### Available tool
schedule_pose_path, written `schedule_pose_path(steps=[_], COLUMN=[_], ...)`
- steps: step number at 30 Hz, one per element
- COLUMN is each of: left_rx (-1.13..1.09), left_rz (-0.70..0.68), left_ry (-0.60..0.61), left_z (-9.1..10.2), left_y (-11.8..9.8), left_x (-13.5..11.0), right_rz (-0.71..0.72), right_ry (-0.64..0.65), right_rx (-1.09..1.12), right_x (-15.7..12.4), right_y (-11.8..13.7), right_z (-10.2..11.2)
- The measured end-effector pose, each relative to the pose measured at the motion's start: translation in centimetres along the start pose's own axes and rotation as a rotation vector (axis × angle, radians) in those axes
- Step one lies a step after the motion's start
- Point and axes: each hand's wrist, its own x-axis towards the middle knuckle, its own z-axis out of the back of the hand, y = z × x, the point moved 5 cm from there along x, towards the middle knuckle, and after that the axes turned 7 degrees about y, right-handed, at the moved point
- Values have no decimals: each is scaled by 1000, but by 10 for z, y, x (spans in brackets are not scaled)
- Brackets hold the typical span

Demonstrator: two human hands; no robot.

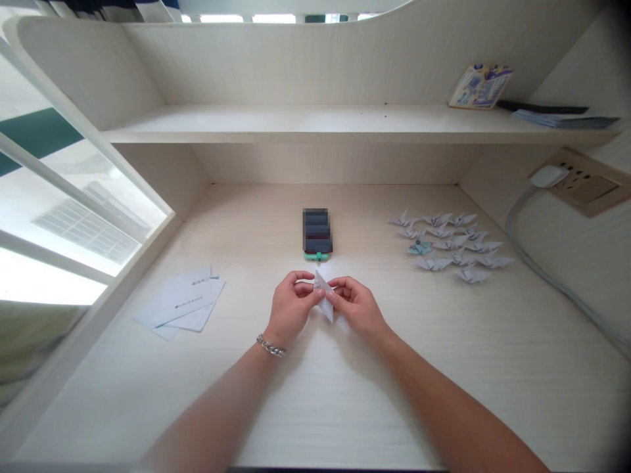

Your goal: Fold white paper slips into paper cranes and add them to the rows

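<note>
Head cam: pale desk [315,407], shelf [286,121] abv, wall outlet [599,187], folded paper [322,284] held ctr

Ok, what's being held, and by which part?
A folded white paper, pinched near its middle from either side by the left hand and right hand.

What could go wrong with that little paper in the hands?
The folded paper is pinched by the left hand and the right hand, so pulling too hard might tear or crease it. Also, the paper birds are crowded close together, so one bump could knock several out of place.
</note>
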Motion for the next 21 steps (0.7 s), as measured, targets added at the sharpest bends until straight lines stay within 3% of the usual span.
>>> schedule_pose_path(steps=[6, 21], left_rx=[-46, -22], left_rz=[8, -44], left_ry=[34, -103], left_z=[-2, 9], left_y=[2, -8], left_x=[0, 1], right_rz=[-13, -83], right_ry=[-7, 67], right_rx=[-79, -134], right_x=[0, -5], right_y=[1, 7], right_z=[4, -6])
